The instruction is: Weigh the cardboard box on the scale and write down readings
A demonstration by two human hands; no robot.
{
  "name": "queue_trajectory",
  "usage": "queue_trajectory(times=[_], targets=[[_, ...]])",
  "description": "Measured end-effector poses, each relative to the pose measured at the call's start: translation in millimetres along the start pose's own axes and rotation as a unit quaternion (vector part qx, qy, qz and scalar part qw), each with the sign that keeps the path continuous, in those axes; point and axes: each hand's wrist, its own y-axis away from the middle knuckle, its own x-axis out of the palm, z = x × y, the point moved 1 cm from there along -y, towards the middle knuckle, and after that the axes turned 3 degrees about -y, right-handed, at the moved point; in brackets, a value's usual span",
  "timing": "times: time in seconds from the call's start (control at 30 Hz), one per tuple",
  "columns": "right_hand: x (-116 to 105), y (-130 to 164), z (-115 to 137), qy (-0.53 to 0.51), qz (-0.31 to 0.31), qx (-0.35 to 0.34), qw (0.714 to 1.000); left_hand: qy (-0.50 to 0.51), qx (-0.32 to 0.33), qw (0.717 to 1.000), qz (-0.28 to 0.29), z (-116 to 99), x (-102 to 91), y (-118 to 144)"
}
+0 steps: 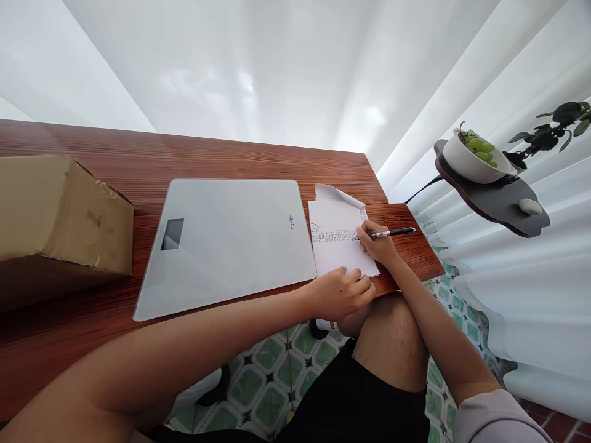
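The right hand (377, 245) is closed around one pen (396, 232), pinching it between thumb and fingers, with the wrist low and the forearm slanting up from the lower right. The pen lies at a shallow slant, its dark end sticking out to the right beyond the knuckles; whether its tip touches the page cannot be made out. Just nearer the body, the left hand (344, 292) rests palm down at the near edge of the paper (337, 259), fingers loosely bent and slightly parted; whether its hidden thumb grips the edge, I cannot tell. Its forearm comes in from the lower left along the table's near edge. The paper lies beneath the right hand and mostly to its left, just beyond the left hand, with several rows of small writing across it and its far edge curling up; the number of sheets is unclear. Immediately left of it is one flat pale panel (235, 240) with one dark rectangle and some lettering. Farther left stands one cardboard box (92, 224), and all these are on one reddish wooden table (258, 161). Well to the right, one dark wavy-edged shelf (494, 206) carries one white bowl (464, 159) of green grapes (480, 146), too overlapped to count, and one small pale rounded object (530, 207). White curtains (512, 277) hang behind it, above green patterned floor tiles (252, 386).
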Motion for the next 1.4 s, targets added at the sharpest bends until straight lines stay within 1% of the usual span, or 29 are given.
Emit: queue_trajectory(times=[0.4, 0.67, 0.77, 0.97, 1.03, 1.13, 1.2, 1.23, 1.3, 1.4], targets=[[-0.1, 0.8, -3.7, -0.012, -0.006, 0.013, 1.0, -0.004, 0.002, 1.0, 0.009, 0.0, -1.6, -0.4], [-0.7, 0.1, -3.4, -0.025, -0.015, 0.034, 0.999, 0.0, 0.001, 1.0, -0.014, -0.1, 1.3, 0.4], [-2.9, 0.6, -2.5, -0.04, -0.043, 0.046, 0.997, 0.004, 0.0, 1.0, -0.009, 0.4, -0.5, 0.0], [-8.7, -3.1, -2.7, -0.029, -0.144, 0.033, 0.989, 0.011, -0.002, 1.0, 0.004, 0.7, -2.0, -1.0], [-10.6, -4.9, -1.9, -0.006, -0.169, 0.023, 0.985, 0.013, -0.003, 1.0, 0.01, 0.7, -2.4, -1.2], [-12.8, -5.9, 3.0, 0.072, -0.2, -0.015, 0.977, 0.018, -0.001, 1.0, 0.018, 0.6, -3.0, -1.1], [-12.9, -5.3, 7.7, 0.104, -0.199, -0.035, 0.974, 0.019, -0.001, 1.0, 0.015, 0.6, -3.4, -0.8], [-12.5, -4.8, 9.7, 0.101, -0.191, -0.034, 0.976, 0.018, -0.001, 1.0, 0.013, 0.7, -3.5, -0.5], [-11.3, -4.0, 12.6, 0.087, -0.176, -0.022, 0.98, 0.017, -0.003, 1.0, 0.012, 0.8, -4.0, 0.0], [-10.1, -4.2, 13.0, 0.094, -0.175, 0.002, 0.98, 0.016, -0.004, 1.0, 0.016, 0.9, -5.1, 0.3]])
